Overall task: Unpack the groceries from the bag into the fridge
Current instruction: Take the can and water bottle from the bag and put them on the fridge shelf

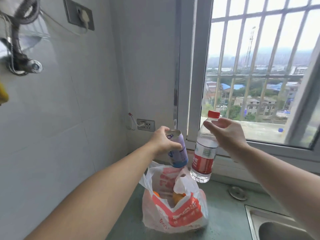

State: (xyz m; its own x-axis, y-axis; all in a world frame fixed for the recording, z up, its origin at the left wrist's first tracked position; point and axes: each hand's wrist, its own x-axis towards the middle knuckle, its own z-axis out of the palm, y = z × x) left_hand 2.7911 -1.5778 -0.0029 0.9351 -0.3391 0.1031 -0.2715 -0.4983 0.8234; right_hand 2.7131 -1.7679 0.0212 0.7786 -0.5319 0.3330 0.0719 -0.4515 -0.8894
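A white and red plastic bag (180,215) stands open on the green counter (223,220), with orange fruit (178,198) showing inside. Above the bag, my left hand (164,142) is shut on a purple and blue drink can (176,151), tilted with its top toward the wall. My right hand (228,134) grips a clear water bottle (204,153) with a red cap and red label near its neck, held beside the can, just above the bag. No fridge is in view.
A steel sink (277,227) lies at the lower right. A barred window (259,66) fills the right side behind the counter. The tiled wall on the left carries a low socket (146,125), a higher socket (79,14) and hose fittings (22,64).
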